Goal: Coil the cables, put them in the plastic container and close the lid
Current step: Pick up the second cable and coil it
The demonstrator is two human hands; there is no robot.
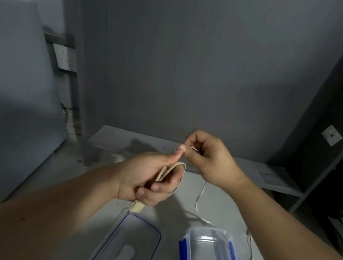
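Since the grey table is the biggest thing in view, we start there. At its near edge the plastic container lies open in two parts, side by side: a blue-clipped piece and a plain clear piece. We cannot tell which is the lid. Above them the left hand has its fingers curled round a bundle of loops, and the right hand pinches the flat pale cable between thumb and forefinger. The slack drops to the table and trails beside the clipped piece. We judge the cable light, limp and springy — grip across the loops, not by the connector poking out below the left hand.
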